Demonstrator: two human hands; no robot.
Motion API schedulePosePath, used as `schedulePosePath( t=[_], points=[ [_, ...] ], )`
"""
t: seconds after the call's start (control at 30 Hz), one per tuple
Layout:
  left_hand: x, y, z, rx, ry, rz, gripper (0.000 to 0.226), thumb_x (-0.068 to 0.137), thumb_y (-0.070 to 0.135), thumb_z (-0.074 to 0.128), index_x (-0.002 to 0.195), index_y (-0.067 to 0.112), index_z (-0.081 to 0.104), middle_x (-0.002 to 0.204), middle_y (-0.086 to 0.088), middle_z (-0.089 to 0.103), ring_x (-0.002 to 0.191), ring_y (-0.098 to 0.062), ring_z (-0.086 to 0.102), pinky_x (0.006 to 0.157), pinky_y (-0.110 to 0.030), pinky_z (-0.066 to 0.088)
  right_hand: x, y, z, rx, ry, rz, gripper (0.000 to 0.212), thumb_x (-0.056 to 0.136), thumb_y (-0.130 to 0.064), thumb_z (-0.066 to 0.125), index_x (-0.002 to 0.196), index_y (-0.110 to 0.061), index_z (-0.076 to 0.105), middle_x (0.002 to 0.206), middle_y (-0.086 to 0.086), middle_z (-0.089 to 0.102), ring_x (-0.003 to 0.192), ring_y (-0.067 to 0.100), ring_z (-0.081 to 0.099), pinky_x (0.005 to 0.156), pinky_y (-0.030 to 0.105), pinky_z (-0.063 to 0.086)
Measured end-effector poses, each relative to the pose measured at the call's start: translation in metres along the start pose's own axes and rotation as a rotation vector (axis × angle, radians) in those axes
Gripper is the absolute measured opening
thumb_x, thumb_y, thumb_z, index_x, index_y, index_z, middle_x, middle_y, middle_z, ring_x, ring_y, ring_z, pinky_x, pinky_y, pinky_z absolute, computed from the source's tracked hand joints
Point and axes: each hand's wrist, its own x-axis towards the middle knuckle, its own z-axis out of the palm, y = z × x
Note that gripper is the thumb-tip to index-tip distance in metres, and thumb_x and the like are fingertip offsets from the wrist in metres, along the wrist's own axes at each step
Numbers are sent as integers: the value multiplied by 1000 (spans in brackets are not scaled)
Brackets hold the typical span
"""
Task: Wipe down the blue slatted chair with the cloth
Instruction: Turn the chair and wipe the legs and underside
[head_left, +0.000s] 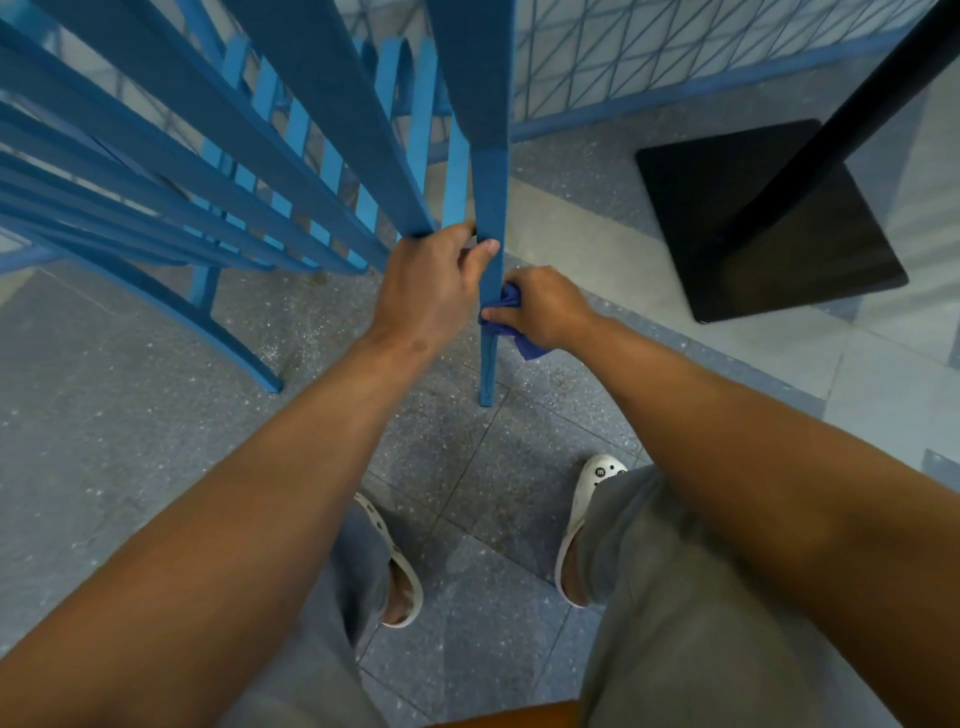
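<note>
The blue slatted chair (311, 156) stands in front of me, seen from above and behind its back. My left hand (431, 286) grips the chair where the right rear leg meets the seat, thumb wrapped round the leg. Just below it, my right hand (540, 309) holds a bunched dark-blue cloth (511, 325) pressed against the right side of that same leg (488, 364), which reaches down to the floor. Most of the cloth is hidden by my fingers and the leg.
A black square table base (753, 218) with a black post stands to the right. A blue lattice fence (649, 62) runs behind the chair. My feet in white clogs (587, 519) stand on the grey speckled floor below.
</note>
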Motion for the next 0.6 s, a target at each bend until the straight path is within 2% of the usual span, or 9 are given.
schedulePosePath(
  t=[0.07,0.13,0.23,0.33,0.43,0.5,0.6],
  points=[
    [0,0,-1,6,-1,13,30,101,35,57,77,17,57,55,15,45,49,-6,45,46,-13,25,0,-7,-16,-39,-8,-39,24,84,-43,79,91,-22,71,84,-4,62,79,19,60,67,30,42],
    [-1,1,-2,2,-2,28,29,101,34,58,75,21,52,55,16,44,49,-1,45,45,-12,27,-3,-14,-38,-71,-2,-79,21,81,-43,82,85,-27,70,83,-5,63,79,19,61,68,32,45],
    [-1,-2,-3,-2,-9,44,28,101,32,57,76,22,51,54,16,43,49,-2,45,47,-15,26,-8,-19,-55,-66,66,-125,27,78,-45,83,74,-28,63,78,-4,65,74,18,61,65,33,48],
    [-1,-4,-2,3,-13,46,29,101,32,57,75,22,52,54,15,44,49,-6,44,49,-25,30,-6,-16,-48,14,73,-92,31,77,-46,83,69,-29,59,72,-8,62,71,16,61,63,32,48],
    [-1,-3,-1,5,-24,43,31,102,32,56,73,23,50,54,14,44,49,-6,44,49,-25,30,-3,-10,-26,11,10,-13,25,79,-46,83,78,-28,66,78,-7,63,77,18,63,65,32,48],
    [-2,-3,-1,2,-46,43,30,102,33,55,74,23,52,54,13,45,49,-5,46,47,-23,32,-3,-9,-13,-19,-3,8,23,82,-44,81,87,-24,71,83,-6,62,79,18,62,62,30,43],
    [-2,-4,-2,-17,-81,42,30,103,33,53,75,22,54,54,12,46,48,-6,46,48,-26,33,-3,-14,-14,-59,-10,1,20,84,-41,79,87,-23,71,83,-6,60,75,16,57,58,29,40]
  ],
)
